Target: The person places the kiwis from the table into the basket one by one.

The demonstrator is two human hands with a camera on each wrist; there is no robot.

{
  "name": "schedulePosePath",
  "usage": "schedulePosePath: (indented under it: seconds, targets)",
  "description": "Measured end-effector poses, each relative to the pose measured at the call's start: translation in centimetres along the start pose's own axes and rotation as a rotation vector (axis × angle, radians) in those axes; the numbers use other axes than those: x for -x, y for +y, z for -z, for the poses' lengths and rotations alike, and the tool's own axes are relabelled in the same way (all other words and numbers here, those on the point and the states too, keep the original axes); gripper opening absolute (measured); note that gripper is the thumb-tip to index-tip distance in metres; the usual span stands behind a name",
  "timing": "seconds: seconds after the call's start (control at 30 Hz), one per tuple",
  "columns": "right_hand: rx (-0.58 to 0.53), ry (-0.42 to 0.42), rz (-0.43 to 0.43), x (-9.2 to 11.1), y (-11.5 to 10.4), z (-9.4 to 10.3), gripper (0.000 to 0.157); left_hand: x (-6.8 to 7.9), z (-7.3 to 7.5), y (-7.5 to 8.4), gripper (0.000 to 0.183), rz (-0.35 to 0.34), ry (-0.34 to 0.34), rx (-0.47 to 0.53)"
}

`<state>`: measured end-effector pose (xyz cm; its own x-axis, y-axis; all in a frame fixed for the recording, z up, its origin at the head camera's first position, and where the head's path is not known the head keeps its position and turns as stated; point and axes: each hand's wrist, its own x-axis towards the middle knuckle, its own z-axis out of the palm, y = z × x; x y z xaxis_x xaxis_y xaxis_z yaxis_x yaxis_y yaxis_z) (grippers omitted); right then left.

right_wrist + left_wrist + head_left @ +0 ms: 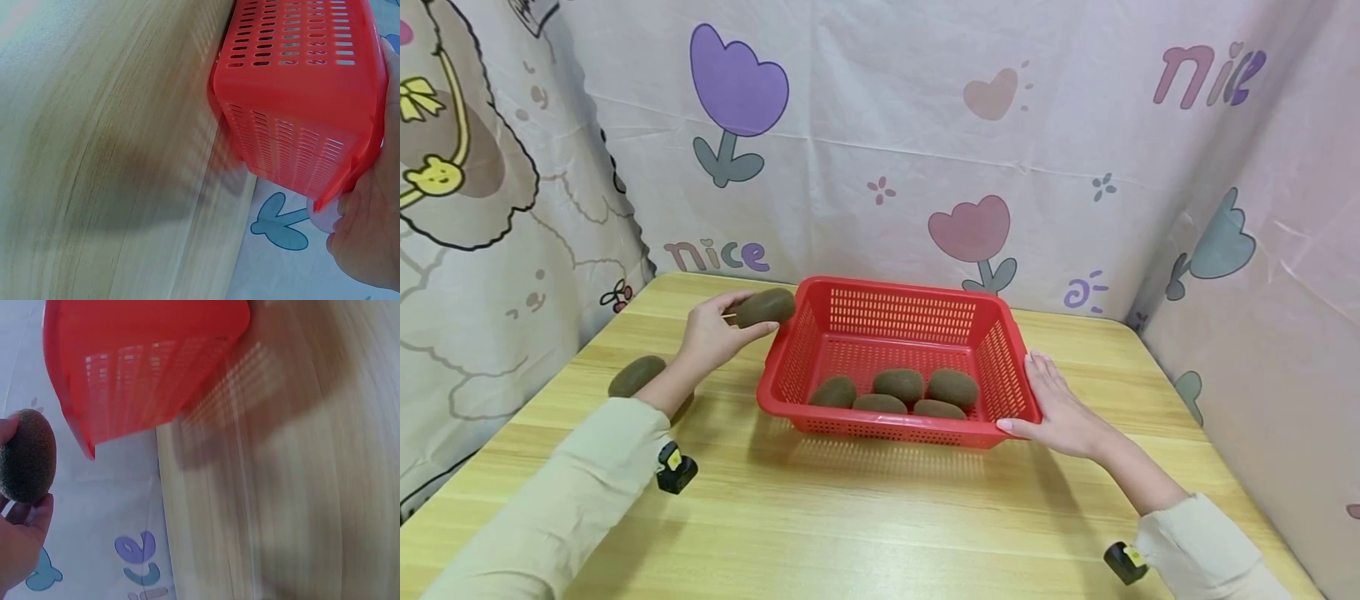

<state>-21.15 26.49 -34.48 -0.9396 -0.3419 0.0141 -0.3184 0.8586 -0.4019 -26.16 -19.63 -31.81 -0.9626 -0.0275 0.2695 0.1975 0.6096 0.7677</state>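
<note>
In the head view my left hand point(711, 333) holds a brown fuzzy kiwi point(766, 307) between thumb and fingers, beside the left rim of a red plastic basket point(895, 421). The left wrist view shows the same kiwi point(28, 456) off the table, apart from the basket wall. Several kiwis point(898, 385) lie in the basket, along its near side. My right hand point(1063, 417) rests against the basket's right end, fingers extended along the outer rim and thumb at the near corner. Part of its fingers is hidden behind the rim in the right wrist view.
Another kiwi point(636, 377) lies on the wooden table point(880, 517) by my left forearm; a brown edge shows past the forearm, partly covered. A printed curtain point(865, 125) hangs behind the table and along both sides.
</note>
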Motion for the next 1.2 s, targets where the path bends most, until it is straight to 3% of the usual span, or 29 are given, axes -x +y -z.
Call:
schedulePosePath:
  seconds: [0.27, 0.7, 0.93, 1.2]
  targets:
    - [0.004, -0.005, -0.008, 0.0, 0.0, 0.0, 0.108, -0.3, -2.0, 1.6, 0.058, 0.004, -0.044, 0.064]
    - [-0.001, -0.005, -0.011, 0.2, 0.0, -0.2, 0.108, -1.0, -5.6, 3.3, 0.052, -0.097, -0.059, 0.091]
    - [0.000, -0.001, -0.010, 0.1, 0.0, 0.0, 0.109, -1.2, -7.3, 3.4, 0.051, -0.084, -0.088, 0.055]
    - [-0.004, 0.000, -0.010, 0.1, 0.0, 0.0, 0.109, -1.4, -8.8, 3.7, 0.051, -0.068, -0.226, -0.125]
